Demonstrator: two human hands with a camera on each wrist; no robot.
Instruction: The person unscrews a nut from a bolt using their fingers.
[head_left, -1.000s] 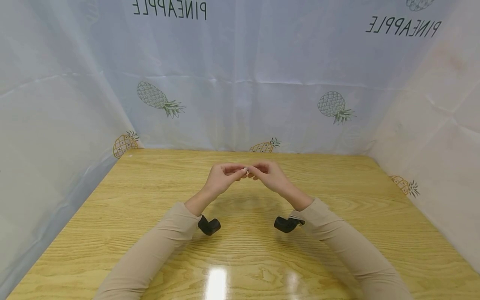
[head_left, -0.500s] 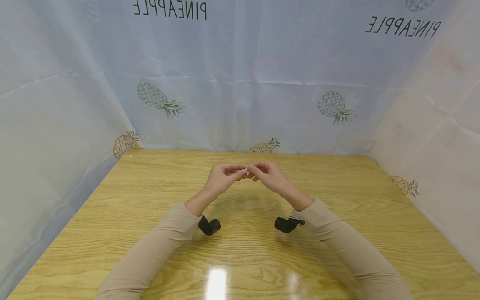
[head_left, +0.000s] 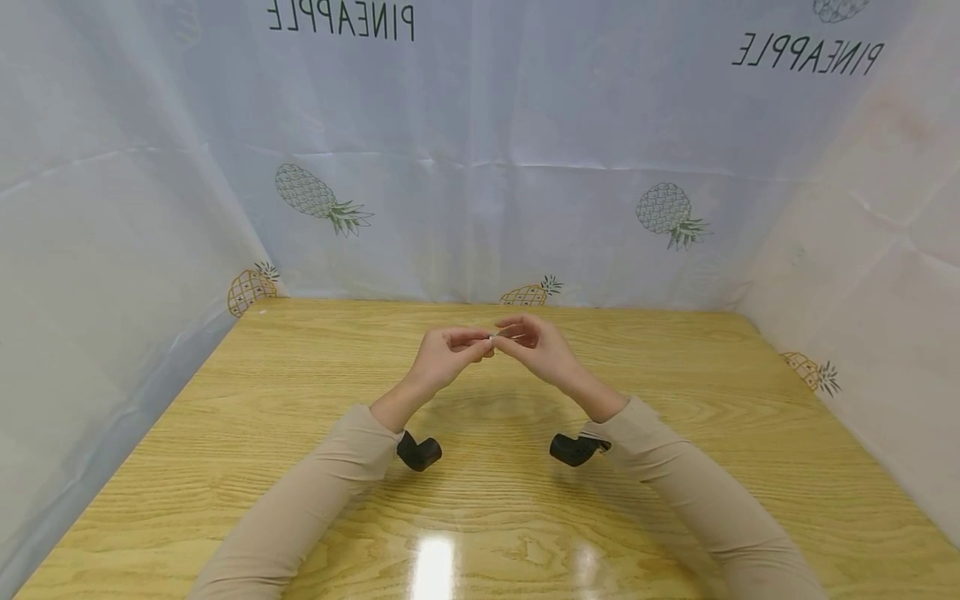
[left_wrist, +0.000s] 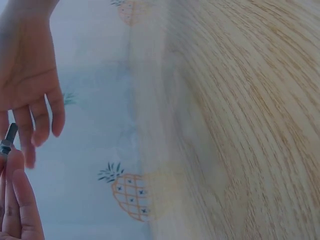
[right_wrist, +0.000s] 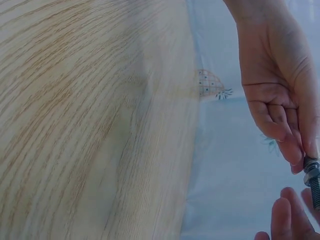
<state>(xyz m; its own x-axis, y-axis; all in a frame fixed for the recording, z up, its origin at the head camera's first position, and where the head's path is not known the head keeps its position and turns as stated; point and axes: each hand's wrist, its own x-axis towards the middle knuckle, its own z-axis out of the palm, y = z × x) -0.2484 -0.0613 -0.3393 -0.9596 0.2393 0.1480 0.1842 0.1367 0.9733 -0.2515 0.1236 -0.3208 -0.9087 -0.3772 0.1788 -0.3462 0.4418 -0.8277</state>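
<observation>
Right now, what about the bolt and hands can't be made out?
Left wrist view: the pinched end of the bolt, hidden by the left hand.
Right wrist view: part of the right hand, cut off by the bottom and right edges.
Head view: the bolt's threads, too small to see.

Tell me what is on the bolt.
The bolt carries a metal collar, probably a nut, and extends past it in the right wrist view. Its other end is covered by the left hand, so whatever is on it there can't be seen.
</observation>
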